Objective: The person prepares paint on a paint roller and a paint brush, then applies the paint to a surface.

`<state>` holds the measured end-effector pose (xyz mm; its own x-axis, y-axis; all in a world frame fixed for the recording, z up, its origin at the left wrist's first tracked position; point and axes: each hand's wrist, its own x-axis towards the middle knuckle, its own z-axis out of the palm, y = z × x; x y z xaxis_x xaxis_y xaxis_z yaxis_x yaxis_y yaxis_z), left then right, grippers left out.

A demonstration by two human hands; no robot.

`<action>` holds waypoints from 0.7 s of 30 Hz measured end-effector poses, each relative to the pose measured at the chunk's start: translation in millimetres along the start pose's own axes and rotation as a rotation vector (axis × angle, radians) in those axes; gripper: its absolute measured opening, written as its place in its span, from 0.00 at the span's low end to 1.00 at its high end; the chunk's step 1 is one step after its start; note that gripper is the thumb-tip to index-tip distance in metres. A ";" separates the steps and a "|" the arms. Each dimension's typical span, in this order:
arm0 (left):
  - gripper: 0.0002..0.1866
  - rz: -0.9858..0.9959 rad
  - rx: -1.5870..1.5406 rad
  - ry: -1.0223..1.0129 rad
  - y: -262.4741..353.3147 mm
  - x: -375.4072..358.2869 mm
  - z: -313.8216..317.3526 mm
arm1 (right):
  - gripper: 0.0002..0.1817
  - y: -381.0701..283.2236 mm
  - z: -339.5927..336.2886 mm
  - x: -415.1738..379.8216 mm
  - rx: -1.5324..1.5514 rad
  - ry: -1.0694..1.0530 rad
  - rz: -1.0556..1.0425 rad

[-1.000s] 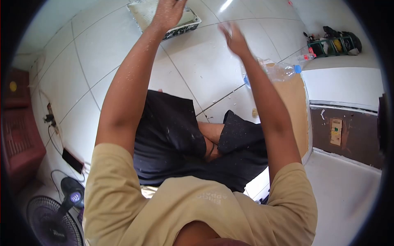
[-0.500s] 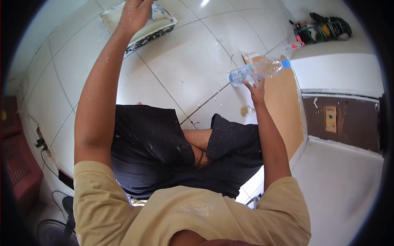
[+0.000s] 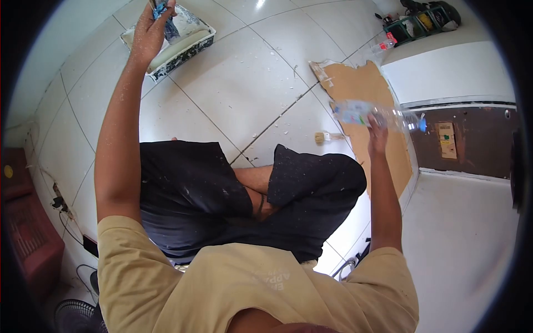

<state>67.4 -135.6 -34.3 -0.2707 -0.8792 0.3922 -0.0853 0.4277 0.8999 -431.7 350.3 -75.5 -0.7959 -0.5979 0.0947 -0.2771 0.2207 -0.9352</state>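
Note:
My right hand (image 3: 378, 133) is closed around the middle of a clear plastic bottle (image 3: 402, 119) with a blue cap. The bottle lies nearly level above a sheet of brown cardboard (image 3: 355, 77), its cap end to the right. At the upper left, my left hand (image 3: 147, 39) grips a blue and grey tool (image 3: 171, 29), whose exact kind I cannot make out. It is over a paint-smeared tray (image 3: 206, 41) holding pale paint. A paintbrush (image 3: 328, 137) with light bristles lies on the floor beside the cardboard.
White tiles (image 3: 222, 100) with scattered pale flakes spread between my hands. A green crate (image 3: 422, 25) with assorted items and a red-labelled bottle (image 3: 387, 43) stand at the upper right. A fan (image 3: 75, 316) and cables are at the lower left, near a dark red chair (image 3: 33, 222).
My right hand has carried the bottle right and slightly down, uncovering more of the cardboard and the paintbrush. My left hand has shifted left, showing more of its tool. The view has shifted too.

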 end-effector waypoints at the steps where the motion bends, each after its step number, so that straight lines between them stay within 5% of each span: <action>1: 0.23 0.024 0.000 0.007 -0.4 0.0 -2.0 | 0.33 9.4 -31.3 -18.0 0.035 0.050 -0.005; 8: 0.21 0.031 -0.082 0.022 -18.5 7.8 -15.5 | 0.38 122.6 -186.9 -204.2 -0.124 0.596 0.111; 11: 0.20 0.085 -0.102 0.018 -22.3 10.5 -16.9 | 0.40 114.3 -189.7 -273.3 -0.375 0.668 0.148; 15: 0.20 0.043 -0.160 0.028 -34.6 13.6 -15.9 | 0.44 150.3 -196.6 -317.8 0.119 1.015 0.374; 17: 0.20 0.026 -0.163 0.025 -30.0 15.6 -5.3 | 0.44 165.2 -190.3 -318.7 0.089 0.743 0.932; 19: 0.21 0.093 -0.167 0.026 -29.5 12.2 -7.3 | 0.46 117.4 -123.1 -301.5 0.269 0.871 1.152; 20: 0.19 0.073 -0.078 -0.010 -36.3 12.2 -12.5 | 0.44 127.8 -121.2 -293.2 0.299 0.622 1.088; 21: 0.19 0.066 -0.065 0.002 -32.0 7.5 -13.6 | 0.38 58.3 -68.6 -269.9 0.312 0.466 0.854</action>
<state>81.2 -158.7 -57.6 -0.2714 -0.8498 0.4518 -0.0046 0.4706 0.8823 -269.9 577.4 -132.2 -0.8106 0.0395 -0.5843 0.5807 0.1825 -0.7934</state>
